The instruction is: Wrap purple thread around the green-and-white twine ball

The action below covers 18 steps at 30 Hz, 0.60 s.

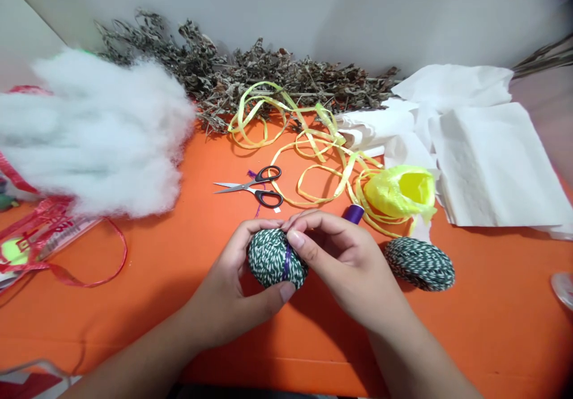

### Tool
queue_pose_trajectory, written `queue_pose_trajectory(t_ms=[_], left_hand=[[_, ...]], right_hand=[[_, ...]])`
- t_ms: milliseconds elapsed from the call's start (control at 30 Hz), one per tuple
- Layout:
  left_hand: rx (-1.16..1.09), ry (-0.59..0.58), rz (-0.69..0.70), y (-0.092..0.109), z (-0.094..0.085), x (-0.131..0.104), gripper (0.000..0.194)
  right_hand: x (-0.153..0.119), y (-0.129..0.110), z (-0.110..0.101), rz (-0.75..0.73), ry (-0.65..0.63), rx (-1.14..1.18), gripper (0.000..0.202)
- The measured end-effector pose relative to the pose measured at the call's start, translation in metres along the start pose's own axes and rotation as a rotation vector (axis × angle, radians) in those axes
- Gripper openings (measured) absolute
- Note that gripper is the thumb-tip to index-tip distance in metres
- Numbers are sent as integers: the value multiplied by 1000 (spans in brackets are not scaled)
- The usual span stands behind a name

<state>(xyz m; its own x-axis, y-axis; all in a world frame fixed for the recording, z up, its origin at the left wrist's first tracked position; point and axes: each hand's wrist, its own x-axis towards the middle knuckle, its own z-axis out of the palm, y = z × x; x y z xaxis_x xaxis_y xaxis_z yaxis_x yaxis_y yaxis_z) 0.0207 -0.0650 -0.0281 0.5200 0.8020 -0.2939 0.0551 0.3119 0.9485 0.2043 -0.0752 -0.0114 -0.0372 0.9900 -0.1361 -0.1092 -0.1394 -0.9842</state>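
A green-and-white patterned ball (268, 259) with a purple band around its right part is held above the orange table (215, 363). My left hand (242, 285) wraps round its left side, the thumb pressed on its lower front. At the ball's upper right, my right hand (340, 256) has its thumb and index finger pinched together; whatever lies between those fingertips is too small to make out. Behind my right hand shows a purple thread spool (353, 213). A second patterned piece (421, 263) rests on the table to the right. Black-handled scissors (255, 187) lie beyond the ball.
White fluffy stuffing (107, 136) and a red plastic bag (54, 232) are at the left. Dried plants (268, 71) line the back. Yellow ribbon (308, 148) trails from a yellow roll (394, 193). White sheets (496, 160) lie at the right, with a clear item (563, 288) at the edge.
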Motion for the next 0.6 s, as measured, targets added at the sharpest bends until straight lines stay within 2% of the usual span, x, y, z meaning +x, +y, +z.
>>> queue_pose_trajectory(t_ms=[600], left_hand=[[23, -2, 86, -4, 1, -2, 57]], right_hand=[[3, 0, 0, -12, 22, -29, 5]])
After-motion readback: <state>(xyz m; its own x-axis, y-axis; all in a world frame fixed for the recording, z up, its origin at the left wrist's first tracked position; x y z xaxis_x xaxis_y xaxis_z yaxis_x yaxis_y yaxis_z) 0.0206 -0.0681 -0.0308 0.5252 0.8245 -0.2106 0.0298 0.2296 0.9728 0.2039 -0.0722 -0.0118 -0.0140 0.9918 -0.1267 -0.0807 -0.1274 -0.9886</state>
